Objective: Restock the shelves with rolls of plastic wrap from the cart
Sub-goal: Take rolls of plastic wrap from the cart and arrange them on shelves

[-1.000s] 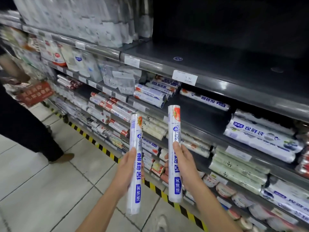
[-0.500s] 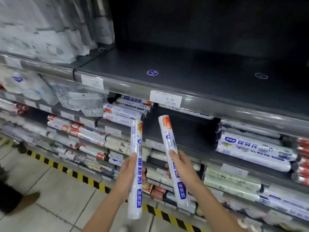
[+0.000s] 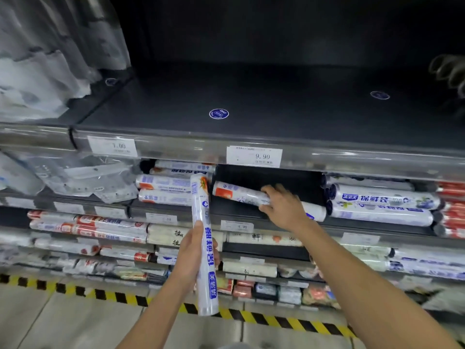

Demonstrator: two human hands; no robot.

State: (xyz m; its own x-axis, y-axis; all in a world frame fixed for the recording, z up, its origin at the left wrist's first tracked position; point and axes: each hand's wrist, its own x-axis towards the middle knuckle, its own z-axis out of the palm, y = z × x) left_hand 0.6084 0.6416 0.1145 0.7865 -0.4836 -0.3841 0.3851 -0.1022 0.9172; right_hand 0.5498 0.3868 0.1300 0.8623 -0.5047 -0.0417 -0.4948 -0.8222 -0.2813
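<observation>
Both hands grasp rolls. At lower centre of the frame the left hand (image 3: 191, 253) is wrapped round the middle of a white roll of plastic wrap with blue lettering (image 3: 206, 263). That roll stands nearly upright in the air in front of the shelving, its orange-printed top end overlapping the rolls on the second shelf and its bottom end down over the floor tape.

Right of centre, the right hand (image 3: 285, 209) reaches into a gap on the dark second shelf (image 3: 281, 224). Its fingers curl over the top and its thumb under the front of a second white roll with an orange patch at its left end (image 3: 237, 194). This roll lies almost level, slightly tilted down to the right. Whether it rests on the shelf board or hangs just above it cannot be told.

Left of the gap sits a stack of similar white rolls (image 3: 163, 190), and right of it a stack of thicker white rolls with blue labels (image 3: 382, 205), with red packs (image 3: 453, 210) at the right edge.

Above, a dark grey upper shelf (image 3: 289, 117) carries a round blue sticker (image 3: 219, 113), and its front rail holds a white price tag reading 9.90 (image 3: 254, 156) and another reading 7.00 (image 3: 112, 146). Clear plastic bags (image 3: 88, 177) lie at left of the second shelf. More rolls fill the lower shelves. A yellow-and-black striped tape (image 3: 100, 293) runs across the pale tiled floor at the bottom.
</observation>
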